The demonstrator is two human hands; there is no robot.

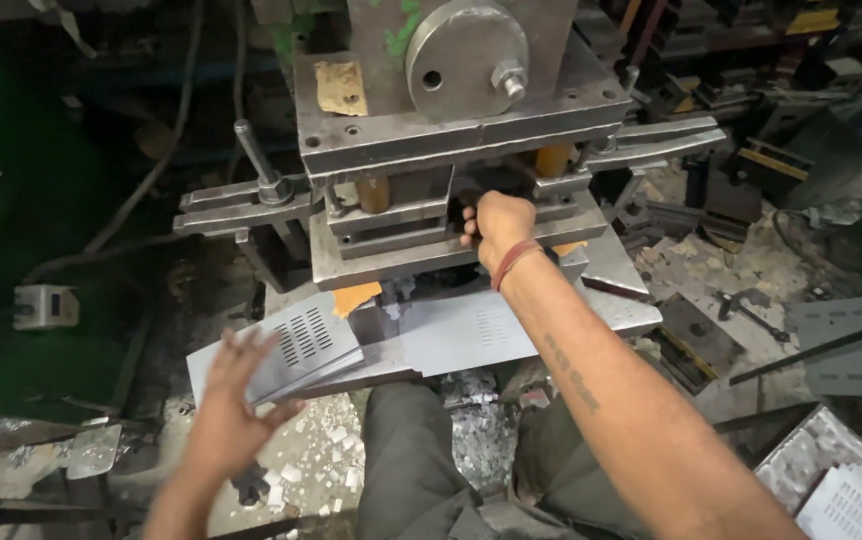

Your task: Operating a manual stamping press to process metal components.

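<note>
I sit in front of a heavy steel punch press [451, 140]. My right hand [496, 228] reaches into the gap between the upper and lower die blocks, fingers curled around something dark that I cannot make out. A red band circles that wrist. My left hand [234, 395] hovers with fingers spread over a stack of grey sheet-metal plates with punched slots [301, 345], at its near left corner. Another flat slotted sheet [471, 330] lies under the die, just below my right forearm.
Small metal offcuts [331, 445] litter the floor between my knees. More slotted plates [856, 505] lie at the lower right. Clamp bars [241, 205] stick out on the left of the press, and steel parts and tools crowd the right side.
</note>
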